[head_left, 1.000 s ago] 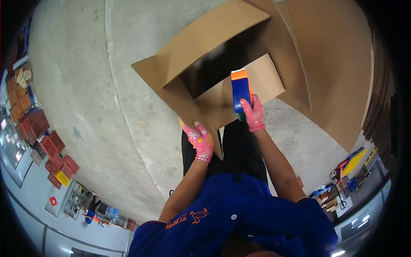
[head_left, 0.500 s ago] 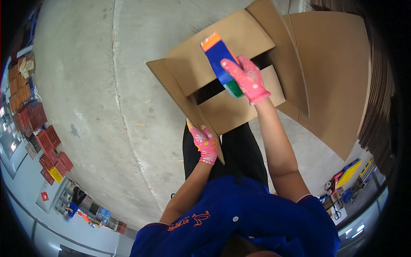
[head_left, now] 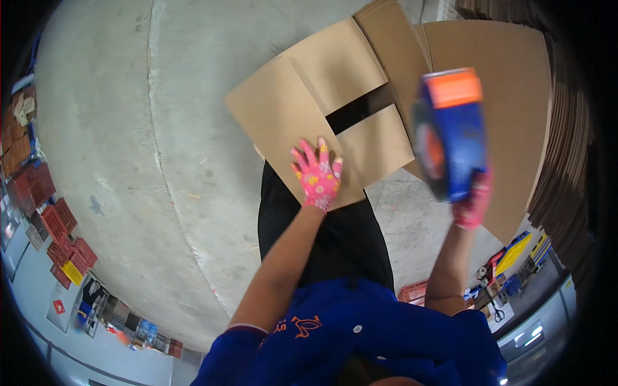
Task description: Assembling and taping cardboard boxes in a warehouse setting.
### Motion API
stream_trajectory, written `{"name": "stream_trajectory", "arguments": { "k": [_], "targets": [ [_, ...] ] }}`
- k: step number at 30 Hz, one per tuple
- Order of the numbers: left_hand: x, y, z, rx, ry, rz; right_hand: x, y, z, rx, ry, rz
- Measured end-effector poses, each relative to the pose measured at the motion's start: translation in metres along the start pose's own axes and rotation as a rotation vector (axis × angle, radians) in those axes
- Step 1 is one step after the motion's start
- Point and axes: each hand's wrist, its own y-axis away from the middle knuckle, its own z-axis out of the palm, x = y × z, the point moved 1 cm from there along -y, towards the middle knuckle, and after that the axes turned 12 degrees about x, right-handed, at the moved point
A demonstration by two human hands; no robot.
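Observation:
My left hand (head_left: 318, 179), in a pink flowered glove, lies with fingers spread on the left flap of a brown cardboard box (head_left: 370, 145). That flap is folded inward over the box, and a dark gap shows between the other flaps. Off to the right of the box, my right hand (head_left: 475, 201), gloved in pink, is closed on a blue and orange tape dispenser (head_left: 458, 132). The dispenser is blurred by motion and held up in the air, with a roll showing on its left side. The box's right flap (head_left: 394, 38) still stands outward.
A large flat cardboard sheet (head_left: 492, 122) lies right of the box, beside a tall stack of flattened cardboard (head_left: 561, 148). Red crates (head_left: 61, 225) line the left wall. Scissors (head_left: 496, 312) and a yellow panel (head_left: 514, 255) are at the lower right.
My left hand has gone from the left flap's outer side onto its top, and the flap is now folded in. My right hand has swung the tape dispenser rightward, away from above the box.

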Motion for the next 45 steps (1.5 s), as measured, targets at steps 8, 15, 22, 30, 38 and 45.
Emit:
{"name": "stream_trajectory", "arguments": {
  "k": [8, 15, 22, 30, 38, 45],
  "targets": [
    [-0.019, -0.026, 0.009, -0.135, -0.288, 0.189, 0.006, -0.081, 0.017, -0.215, 0.21, 0.063],
    [-0.033, -0.036, 0.001, -0.088, -0.25, 0.281, 0.064, 0.013, 0.094, -0.403, 0.673, -0.424],
    [-0.06, -0.143, -0.035, 0.308, -0.132, 0.196, 0.146, 0.07, 0.155, -0.227, 0.854, -0.717],
    [-0.034, -0.24, -0.062, -0.001, 0.11, 0.253, 0.151, 0.077, 0.164, -0.209, 0.857, -0.653],
    [-0.02, -0.263, -0.051, -0.088, 0.334, 0.298, 0.146, 0.078, 0.16, -0.207, 0.885, -0.604],
    [-0.041, -0.261, -0.043, -0.082, 0.461, 0.309, 0.169, 0.144, 0.137, -0.362, 1.004, -0.482]
  ]
}}
